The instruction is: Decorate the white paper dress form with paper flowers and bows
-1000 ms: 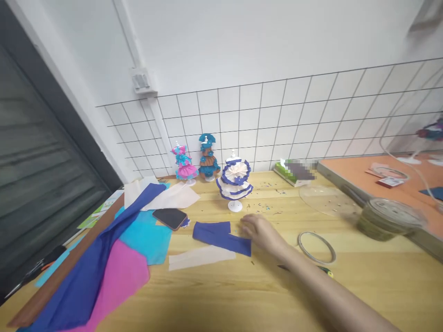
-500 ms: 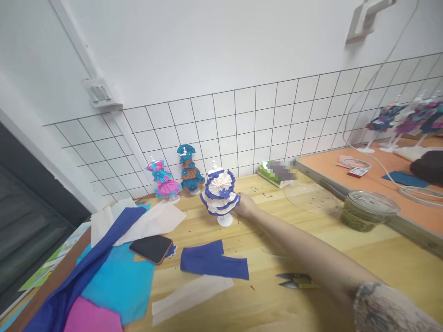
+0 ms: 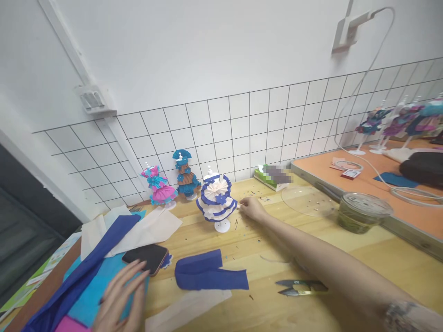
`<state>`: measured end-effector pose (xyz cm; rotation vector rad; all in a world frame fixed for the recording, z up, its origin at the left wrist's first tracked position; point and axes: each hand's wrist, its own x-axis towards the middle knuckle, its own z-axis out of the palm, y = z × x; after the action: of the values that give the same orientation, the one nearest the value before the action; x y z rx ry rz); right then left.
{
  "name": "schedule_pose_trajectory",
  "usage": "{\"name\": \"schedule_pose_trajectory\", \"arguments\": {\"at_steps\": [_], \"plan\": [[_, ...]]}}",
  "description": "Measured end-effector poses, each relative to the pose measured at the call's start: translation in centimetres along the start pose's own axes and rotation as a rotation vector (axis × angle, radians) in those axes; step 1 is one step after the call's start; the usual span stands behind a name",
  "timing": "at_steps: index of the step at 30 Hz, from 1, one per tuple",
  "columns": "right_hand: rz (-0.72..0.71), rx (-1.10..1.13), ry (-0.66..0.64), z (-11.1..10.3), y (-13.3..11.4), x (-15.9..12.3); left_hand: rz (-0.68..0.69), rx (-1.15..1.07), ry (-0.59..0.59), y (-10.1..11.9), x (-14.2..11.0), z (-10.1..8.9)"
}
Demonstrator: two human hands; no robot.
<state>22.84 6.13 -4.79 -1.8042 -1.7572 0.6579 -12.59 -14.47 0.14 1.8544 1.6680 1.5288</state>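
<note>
A small white mannequin stand wears a white and dark-blue ruffled paper dress [image 3: 217,200] and stands upright on the wooden table. Just to its right is my right hand [image 3: 254,210], low over the tabletop, its fingers curled together towards the skirt. Whether anything small is between them is hidden. At the lower left my left hand [image 3: 122,295] is open, fingers stretched and slightly blurred, above the light-blue paper [image 3: 81,288] and near the black phone [image 3: 148,258]. Dark-blue paper pieces [image 3: 207,272] and a cream paper strip [image 3: 188,311] lie in front of the stand.
Two more dressed stands, one pink and turquoise [image 3: 161,189], one teal and brown [image 3: 187,175], stand by the wall grid. Thread snips [image 3: 301,287] lie under my right forearm's side. A lidded plastic tub [image 3: 362,214] sits by the orange table [image 3: 408,184].
My right hand has drawn away to the right from the white and blue dress. My left hand has come into view at the lower left. The view has shifted slightly.
</note>
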Motion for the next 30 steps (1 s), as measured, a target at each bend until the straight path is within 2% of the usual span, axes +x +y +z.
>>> {"name": "schedule_pose_trajectory", "arguments": {"at_steps": [2,5,9,11,13,16,19,23,30], "plan": [[0.056,0.170,-0.016,-1.4,0.9,-1.0,-0.016,-0.048,-0.105,2.0,0.4,3.3],[0.089,0.425,-0.061,-3.3,1.8,-4.0,-0.141,-0.175,-0.321,4.5,0.1,8.0],[0.048,0.674,-0.213,-4.5,0.7,-8.9,-0.157,-0.288,-0.596,5.9,-0.1,12.9],[0.023,0.759,-0.276,-4.4,-0.5,-10.8,-0.327,-0.410,-0.690,6.3,0.4,14.9],[-0.029,0.918,-0.306,-4.0,-1.7,-12.0,-0.506,-0.555,-0.725,6.7,0.9,16.4],[-0.145,0.912,-0.163,-3.1,-3.1,-13.2,-0.653,-0.758,-0.784,7.3,1.6,17.7],[-0.224,0.789,-0.093,-2.5,-3.5,-14.0,-0.647,-0.914,-0.846,7.5,1.7,18.1],[-0.289,0.633,-0.078,-2.3,-3.5,-14.9,-0.587,-0.919,-0.826,6.8,1.7,18.2],[-0.396,0.464,-0.049,-1.8,-3.4,-15.4,-0.588,-0.870,-0.756,5.4,2.1,18.2]]}}
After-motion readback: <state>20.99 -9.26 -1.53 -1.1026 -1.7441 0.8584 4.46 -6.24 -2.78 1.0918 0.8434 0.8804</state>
